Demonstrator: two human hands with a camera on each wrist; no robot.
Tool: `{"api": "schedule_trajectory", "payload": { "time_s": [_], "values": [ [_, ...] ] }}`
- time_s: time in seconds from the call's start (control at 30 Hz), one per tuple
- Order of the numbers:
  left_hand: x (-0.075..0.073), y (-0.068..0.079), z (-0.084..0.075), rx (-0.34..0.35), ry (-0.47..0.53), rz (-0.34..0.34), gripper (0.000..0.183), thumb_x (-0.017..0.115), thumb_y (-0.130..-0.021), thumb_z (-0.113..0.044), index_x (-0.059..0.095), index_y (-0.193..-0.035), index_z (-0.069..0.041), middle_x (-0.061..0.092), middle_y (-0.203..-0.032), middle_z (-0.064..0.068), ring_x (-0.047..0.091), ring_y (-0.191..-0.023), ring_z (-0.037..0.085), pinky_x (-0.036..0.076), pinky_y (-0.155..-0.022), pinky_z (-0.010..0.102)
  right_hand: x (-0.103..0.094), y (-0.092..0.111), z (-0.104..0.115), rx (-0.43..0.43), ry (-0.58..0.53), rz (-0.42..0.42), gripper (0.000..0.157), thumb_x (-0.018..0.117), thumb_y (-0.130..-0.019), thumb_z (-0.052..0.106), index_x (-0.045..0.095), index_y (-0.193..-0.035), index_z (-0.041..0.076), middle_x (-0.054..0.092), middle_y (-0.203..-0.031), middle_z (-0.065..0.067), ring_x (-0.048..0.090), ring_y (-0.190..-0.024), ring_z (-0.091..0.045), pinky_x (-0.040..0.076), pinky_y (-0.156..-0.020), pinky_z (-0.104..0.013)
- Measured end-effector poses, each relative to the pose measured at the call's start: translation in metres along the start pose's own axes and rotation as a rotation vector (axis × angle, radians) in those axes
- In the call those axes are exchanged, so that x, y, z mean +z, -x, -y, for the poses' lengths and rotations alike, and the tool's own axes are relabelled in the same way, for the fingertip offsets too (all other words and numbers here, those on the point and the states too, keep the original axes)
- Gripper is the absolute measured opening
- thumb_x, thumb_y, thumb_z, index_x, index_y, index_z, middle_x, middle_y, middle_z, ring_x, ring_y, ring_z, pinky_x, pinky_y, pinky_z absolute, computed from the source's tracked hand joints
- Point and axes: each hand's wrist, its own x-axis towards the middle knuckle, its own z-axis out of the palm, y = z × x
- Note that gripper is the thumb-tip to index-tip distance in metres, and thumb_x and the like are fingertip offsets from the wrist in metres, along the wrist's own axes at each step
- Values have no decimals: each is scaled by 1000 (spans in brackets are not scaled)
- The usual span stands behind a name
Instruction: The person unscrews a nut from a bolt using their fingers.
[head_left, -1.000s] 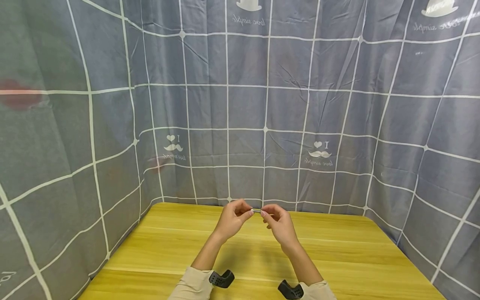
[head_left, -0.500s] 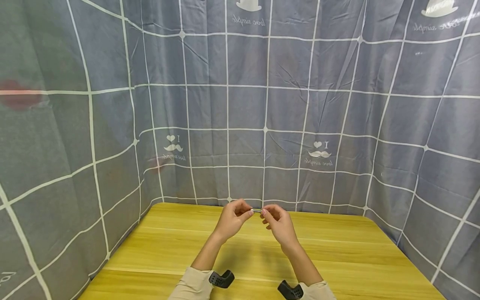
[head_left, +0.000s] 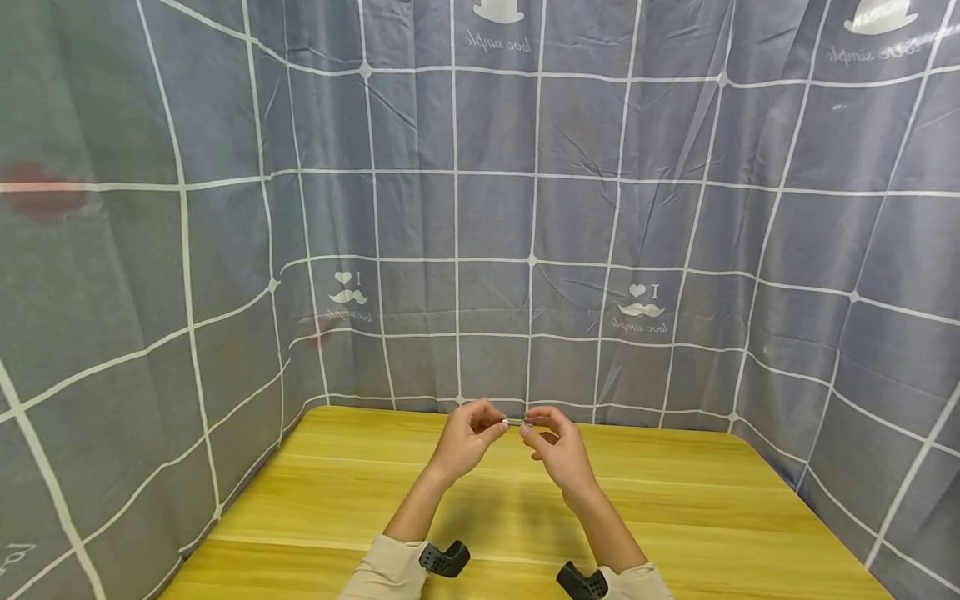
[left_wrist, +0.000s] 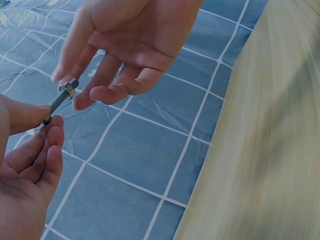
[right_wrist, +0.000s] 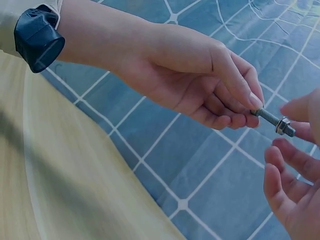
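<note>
In the lower middle of the head view, both hands meet over the far edge of the counter (head_left: 675,500) — and the change is all on one side. Half a second ago the right hand (head_left: 562,450) had its thumb and forefinger close together at the right end of a small metal bolt (left_wrist: 58,103); now the two have parted. The left hand (head_left: 463,440) looks unmoved, thumb and finger pinching the bolt by its head end.

The left wrist view shows this toward the left of the frame: the bolt slants up to the right from the left hand's fingertips, and the right hand, upper centre, has let go, its fingers loosely spread. In the right wrist view, at the right of the frame, a nut (right_wrist: 282,125) sits around the shank near the free end, a little of the thread showing past it. The right hand's fingertips are just beside the nut, apparently apart from it.

For the work, my reading is that turning the nut is under way and this is a release between twists — the left hand alone carries the bolt. Which way the nut travels I cannot tell.
</note>
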Motion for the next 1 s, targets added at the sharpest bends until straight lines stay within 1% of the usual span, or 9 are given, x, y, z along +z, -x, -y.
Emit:
{"api": "schedule_trajectory", "payload": {
  "time_s": [0.17,0.27,0.47,0.63,0.7,0.77,0.83,0.93,1.0],
  "values": [
    [0,1,0,-4,-1,-4,10,67,-97,5,65,-98,15,71,-92,24,67,-82,38,52,-72,26,1,-1,-2,15,12,-20,18,66,-103,12,67,-114,-2,69,-102,-11,64,-90,-32,52,-70,-32],
    [0,1,0,-5,2,-3,8,66,-96,7,66,-98,15,71,-91,23,66,-82,41,51,-72,26,0,-1,-2,10,0,-17,14,68,-101,8,68,-112,-1,68,-104,-12,64,-91,-32,52,-72,-32],
    [-2,0,1,0,-4,6,5,65,-96,9,65,-97,14,71,-92,24,66,-79,28,52,-72,27,-1,1,0,-19,-5,-8,13,70,-98,1,68,-110,1,67,-109,-14,65,-88,-23,51,-72,-32],
    [-3,1,1,-1,14,9,5,65,-96,9,65,-98,14,71,-92,23,65,-83,47,52,-73,27,2,1,0,3,8,-22,17,68,-101,9,66,-115,1,68,-111,-18,66,-89,-33,51,-69,-32],
    [-3,2,1,0,18,8,5,65,-96,9,65,-98,14,71,-92,22,65,-85,51,52,-73,27,2,1,-1,21,21,-26,19,66,-103,14,66,-116,0,70,-107,-17,65,-89,-34,51,-69,-32],
    [-4,2,0,0,14,7,5,65,-96,9,65,-97,14,71,-91,21,65,-83,48,52,-73,27,3,2,-2,36,30,-29,20,65,-105,16,67,-115,-1,71,-102,-15,65,-88,-32,51,-70,-32],
    [-4,3,0,3,7,4,5,66,-96,9,66,-98,13,71,-91,21,66,-82,41,52,-73,27,3,3,-1,34,33,-26,20,65,-104,16,68,-113,-2,71,-98,-12,64,-88,-30,51,-70,-31],
    [-5,4,-1,4,-1,-3,4,66,-96,9,66,-98,13,72,-91,20,67,-80,29,52,-72,27,4,4,1,19,29,-19,15,67,-102,10,68,-113,0,70,-102,-13,64,-88,-28,51,-71,-32],
    [-5,4,-1,3,0,-3,5,66,-96,9,66,-98,13,72,-91,19,66,-79,24,52,-72,27,4,5,2,4,30,-17,15,68,-100,6,67,-114,1,69,-107,-15,64,-89,-26,52,-71,-32]
  ]
}}
